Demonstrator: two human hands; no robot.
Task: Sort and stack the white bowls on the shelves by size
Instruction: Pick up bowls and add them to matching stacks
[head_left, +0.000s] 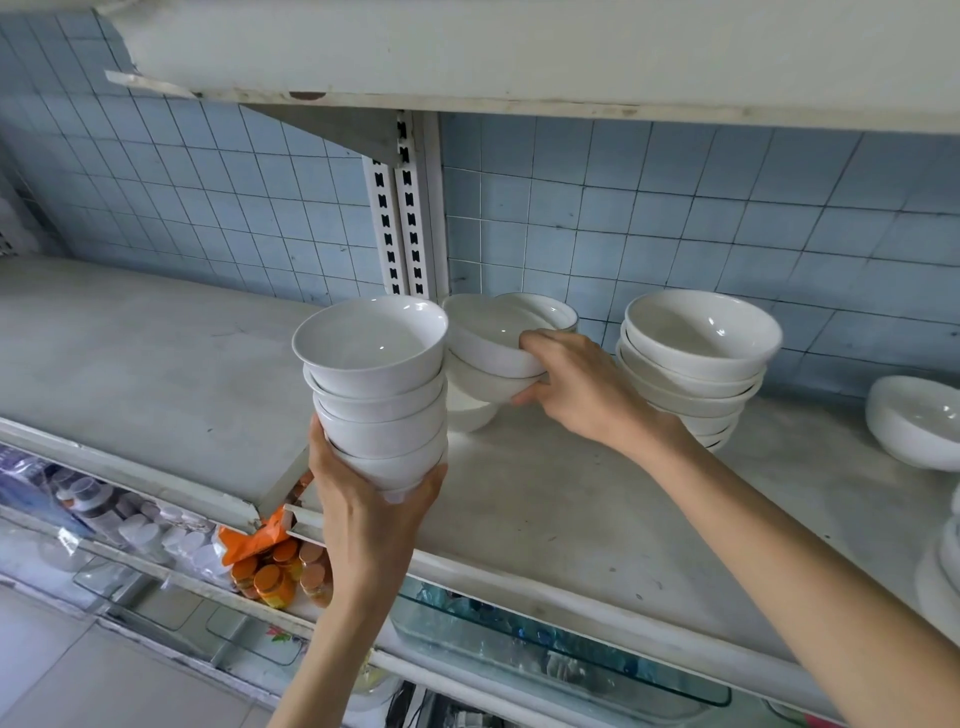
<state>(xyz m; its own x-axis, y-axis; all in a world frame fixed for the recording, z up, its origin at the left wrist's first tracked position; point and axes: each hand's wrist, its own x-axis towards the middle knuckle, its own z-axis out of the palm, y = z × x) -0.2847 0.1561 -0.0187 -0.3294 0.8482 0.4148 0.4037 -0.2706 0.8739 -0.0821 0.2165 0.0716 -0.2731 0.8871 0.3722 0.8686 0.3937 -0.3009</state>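
No readable writing anywhere here: the orange-lidded jars (275, 577) and the orange packet (249, 540) on the lower shelf are too small and blurry to make out any brand.

The left hand (363, 499) is gripping a stack of deep white bowls (376, 389) from underneath, fingers wrapped around the bottom bowl's base, holding the stack in the air just over the front edge of the shelf (519, 519). The right hand (576, 384) is reaching further back and is closing on the shallow bowls (493, 343) near the wall — thumb hooked over the rim of the top one, fingers underneath, so it's pinching two of them tilted up off a lower bowl (467, 410) sitting on the shelf. That bunch is touching or nearly touching the held stack's right side.

Just right of the right hand, a taller stack of wide bowls (696, 364) is sitting on the shelf, and more white bowls (914, 421) are peeking in at the far right edge. Blue tiled wall (675, 208) is running behind it all.
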